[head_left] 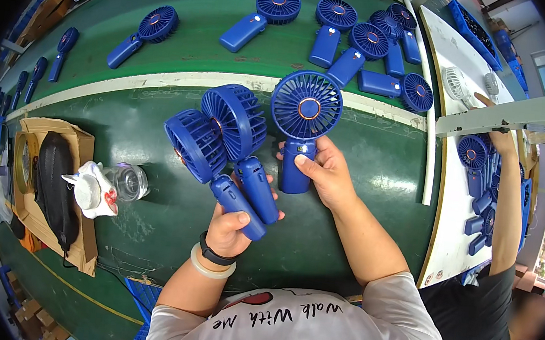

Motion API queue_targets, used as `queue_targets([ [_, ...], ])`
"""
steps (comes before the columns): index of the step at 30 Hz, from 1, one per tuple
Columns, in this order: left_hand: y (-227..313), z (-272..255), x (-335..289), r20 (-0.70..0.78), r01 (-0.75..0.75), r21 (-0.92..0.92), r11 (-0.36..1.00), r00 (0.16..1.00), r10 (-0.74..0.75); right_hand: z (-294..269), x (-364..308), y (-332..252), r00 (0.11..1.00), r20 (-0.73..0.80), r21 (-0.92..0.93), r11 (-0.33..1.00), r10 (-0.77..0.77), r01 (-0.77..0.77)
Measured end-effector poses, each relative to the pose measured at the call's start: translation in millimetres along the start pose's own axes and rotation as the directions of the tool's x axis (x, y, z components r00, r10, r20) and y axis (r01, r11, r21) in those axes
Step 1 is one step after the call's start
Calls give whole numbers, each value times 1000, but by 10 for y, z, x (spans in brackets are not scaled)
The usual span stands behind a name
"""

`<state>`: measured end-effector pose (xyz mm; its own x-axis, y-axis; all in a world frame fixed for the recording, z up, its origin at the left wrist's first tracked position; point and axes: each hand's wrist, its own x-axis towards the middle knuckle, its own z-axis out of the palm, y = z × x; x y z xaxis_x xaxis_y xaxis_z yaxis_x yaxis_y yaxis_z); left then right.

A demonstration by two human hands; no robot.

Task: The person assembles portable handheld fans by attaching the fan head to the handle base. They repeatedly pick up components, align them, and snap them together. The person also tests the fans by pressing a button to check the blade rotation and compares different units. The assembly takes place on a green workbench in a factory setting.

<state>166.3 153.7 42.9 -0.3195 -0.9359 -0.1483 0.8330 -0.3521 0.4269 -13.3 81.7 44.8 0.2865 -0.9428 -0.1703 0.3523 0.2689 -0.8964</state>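
Observation:
Two blue handheld fans are gripped together by their handles in my left hand [228,230]; the nearer fan [197,146] overlaps the other fan [234,122], and both heads tilt up to the left. A dark band and a pale bangle circle that wrist. In my right hand [330,175] is a third blue handheld fan [306,105], upright with its round grille facing me. The right thumb lies on the front of its handle, by a small display window. All three are held above the green work surface [370,245].
Beyond a white rail [163,82], a green belt [203,6] carries several blue fans. At left, a cardboard box [85,244] holds a black case [55,182], beside a clear jar [132,181]. A co-worker's arm [510,199] reaches over a white table [438,251] with more fans.

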Motion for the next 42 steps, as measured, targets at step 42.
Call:
queue_targets([
  [42,-181,65,32,261,-406,775,484,904,340,39,-145,103,908,419,648,698,8,-305],
])
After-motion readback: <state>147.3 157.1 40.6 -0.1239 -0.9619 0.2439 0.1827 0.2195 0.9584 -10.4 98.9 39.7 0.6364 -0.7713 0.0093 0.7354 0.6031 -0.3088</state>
